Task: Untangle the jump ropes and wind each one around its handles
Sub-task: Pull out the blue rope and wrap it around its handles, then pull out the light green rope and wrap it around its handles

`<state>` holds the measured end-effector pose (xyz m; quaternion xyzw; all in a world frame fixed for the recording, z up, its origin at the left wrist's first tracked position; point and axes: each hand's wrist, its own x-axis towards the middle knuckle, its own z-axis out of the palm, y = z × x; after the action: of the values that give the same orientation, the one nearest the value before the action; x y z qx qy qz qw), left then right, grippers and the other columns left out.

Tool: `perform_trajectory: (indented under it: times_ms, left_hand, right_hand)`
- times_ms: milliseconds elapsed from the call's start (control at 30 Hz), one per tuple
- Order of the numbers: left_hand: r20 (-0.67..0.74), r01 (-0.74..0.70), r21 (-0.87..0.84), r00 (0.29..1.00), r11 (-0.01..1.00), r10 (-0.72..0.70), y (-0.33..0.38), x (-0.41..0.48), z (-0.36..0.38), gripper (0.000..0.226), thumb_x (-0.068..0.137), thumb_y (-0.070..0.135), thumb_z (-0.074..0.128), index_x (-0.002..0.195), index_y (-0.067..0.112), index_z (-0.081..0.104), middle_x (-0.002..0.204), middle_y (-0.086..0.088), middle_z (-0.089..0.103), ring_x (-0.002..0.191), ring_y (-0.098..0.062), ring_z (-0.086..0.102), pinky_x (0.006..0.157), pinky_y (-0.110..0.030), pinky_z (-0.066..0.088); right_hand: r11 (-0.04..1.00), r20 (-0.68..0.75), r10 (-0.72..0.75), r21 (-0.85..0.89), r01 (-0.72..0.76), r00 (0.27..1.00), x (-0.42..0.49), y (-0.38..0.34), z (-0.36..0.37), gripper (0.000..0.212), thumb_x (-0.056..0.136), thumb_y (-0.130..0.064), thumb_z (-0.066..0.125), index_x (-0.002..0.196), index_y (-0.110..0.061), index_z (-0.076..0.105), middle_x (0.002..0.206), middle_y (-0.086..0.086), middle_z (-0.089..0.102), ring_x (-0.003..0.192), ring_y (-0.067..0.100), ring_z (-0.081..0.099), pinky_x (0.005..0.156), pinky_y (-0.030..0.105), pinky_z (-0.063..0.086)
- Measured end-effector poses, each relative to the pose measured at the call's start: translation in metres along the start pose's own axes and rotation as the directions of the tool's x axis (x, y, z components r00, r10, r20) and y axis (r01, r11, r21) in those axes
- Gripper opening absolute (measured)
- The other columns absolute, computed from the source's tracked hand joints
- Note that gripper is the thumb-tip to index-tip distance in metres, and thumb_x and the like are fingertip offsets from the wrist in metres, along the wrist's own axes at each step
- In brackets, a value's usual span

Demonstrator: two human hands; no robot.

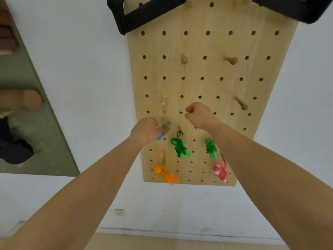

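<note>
A light wooden pegboard hangs on a white wall, with wooden pegs in some holes. A black padded strap crosses its top. Low on the wall sits a socket.

Indoor storage spot, wooden pegboard on white wall, power socket

A pale wooden pegboard hangs on the white wall, its face dotted with rows of holes. At its near, lower end four wound ropes hang from pegs: an orange bundle at the near left, a pink bundle at the near right, and a dark green bundle and a light green bundle just beyond them. Left of the dark green one, a blue-handled bundle sits at a peg, gripped by the left hand. Farther up stand bare pegs, and a black padded loop drapes over the far top.
</note>
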<state>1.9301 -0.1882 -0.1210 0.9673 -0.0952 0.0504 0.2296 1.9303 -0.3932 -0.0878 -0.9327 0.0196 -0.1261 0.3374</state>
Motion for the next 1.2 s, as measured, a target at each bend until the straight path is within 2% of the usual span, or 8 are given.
perform_trajectory:
  times_ms: [100, 267, 467, 533, 600, 800, 933, 1200]
  left_hand:
    - [0.019, -0.057, 0.077, 0.998, 0.995, 0.056, 0.007, -0.022, 0.006, 0.034, 0.098, 0.026, 0.054, 0.128, 0.011, 0.058, 0.122, -0.010, 0.063, 0.106, -0.026, 0.061, 0.088, -0.038, 0.052]
    - [0.027, -0.045, 0.069, 0.999, 0.997, 0.043, 0.019, -0.050, 0.030, 0.045, 0.098, 0.028, 0.054, 0.141, 0.014, 0.051, 0.135, -0.008, 0.056, 0.120, -0.025, 0.055, 0.096, -0.033, 0.046]
    - [0.083, 0.023, 0.074, 0.996, 0.997, -0.030, 0.033, -0.076, 0.091, 0.041, 0.096, 0.030, 0.057, 0.134, 0.015, 0.056, 0.129, -0.007, 0.058, 0.113, -0.024, 0.057, 0.091, -0.035, 0.049]
    - [0.130, 0.035, 0.085, 0.990, 0.996, -0.046, 0.034, -0.082, 0.122, 0.037, 0.096, 0.029, 0.057, 0.130, 0.014, 0.058, 0.127, -0.008, 0.059, 0.107, -0.024, 0.058, 0.086, -0.034, 0.049]
    - [0.175, 0.050, 0.103, 0.982, 0.993, -0.068, 0.033, -0.087, 0.156, 0.037, 0.096, 0.031, 0.058, 0.129, 0.014, 0.059, 0.133, -0.009, 0.056, 0.108, -0.026, 0.059, 0.089, -0.037, 0.051]
    - [0.285, 0.065, 0.149, 0.953, 0.987, -0.106, 0.005, -0.109, 0.269, 0.042, 0.099, 0.034, 0.054, 0.137, 0.016, 0.053, 0.137, -0.006, 0.054, 0.124, -0.026, 0.053, 0.101, -0.041, 0.046]
    - [0.339, 0.086, 0.173, 0.930, 0.981, -0.141, -0.031, -0.122, 0.361, 0.041, 0.098, 0.036, 0.053, 0.136, 0.020, 0.054, 0.137, -0.004, 0.053, 0.123, -0.025, 0.052, 0.100, -0.040, 0.047]
    - [0.447, 0.117, 0.160, 0.877, 0.980, -0.177, -0.123, -0.147, 0.564, 0.040, 0.097, 0.035, 0.054, 0.133, 0.019, 0.055, 0.136, -0.003, 0.053, 0.122, -0.024, 0.053, 0.099, -0.038, 0.047]
  right_hand:
    - [0.987, 0.011, -0.045, -0.155, 0.046, 0.999, -0.024, 0.006, -0.011, 0.039, 0.093, -0.020, 0.053, 0.131, -0.013, 0.057, 0.128, 0.008, 0.060, 0.112, 0.028, 0.061, 0.094, 0.039, 0.051]
    - [0.931, 0.090, -0.098, -0.343, 0.123, 0.991, -0.061, 0.038, -0.014, 0.043, 0.096, -0.025, 0.053, 0.137, -0.015, 0.052, 0.131, 0.008, 0.055, 0.118, 0.028, 0.054, 0.095, 0.039, 0.048]
    - [0.887, 0.245, -0.050, -0.434, 0.156, 0.968, -0.103, 0.111, 0.007, 0.042, 0.097, -0.027, 0.051, 0.137, -0.017, 0.049, 0.131, 0.009, 0.054, 0.120, 0.033, 0.052, 0.096, 0.047, 0.049]
    - [0.867, 0.289, -0.006, -0.476, 0.149, 0.957, -0.114, 0.141, 0.022, 0.041, 0.094, -0.031, 0.052, 0.133, -0.018, 0.051, 0.127, 0.008, 0.055, 0.115, 0.034, 0.054, 0.100, 0.054, 0.046]
    - [0.841, 0.330, 0.035, -0.520, 0.150, 0.943, -0.121, 0.172, 0.041, 0.041, 0.091, -0.033, 0.051, 0.129, -0.018, 0.052, 0.123, 0.009, 0.054, 0.114, 0.037, 0.054, 0.104, 0.060, 0.039]
    - [0.863, 0.365, 0.075, -0.490, 0.123, 0.928, -0.148, 0.261, 0.109, 0.041, 0.095, -0.028, 0.052, 0.134, -0.013, 0.051, 0.130, 0.011, 0.051, 0.118, 0.033, 0.052, 0.095, 0.048, 0.050]
    - [0.881, 0.433, 0.132, -0.463, 0.095, 0.892, -0.171, 0.324, 0.178, 0.043, 0.097, -0.024, 0.049, 0.139, -0.015, 0.046, 0.134, 0.007, 0.047, 0.120, 0.030, 0.049, 0.092, 0.046, 0.050]
    - [0.888, 0.519, 0.173, -0.450, 0.095, 0.837, -0.219, 0.456, 0.355, 0.041, 0.099, -0.027, 0.047, 0.138, -0.014, 0.046, 0.134, 0.008, 0.048, 0.123, 0.031, 0.049, 0.092, 0.043, 0.049]
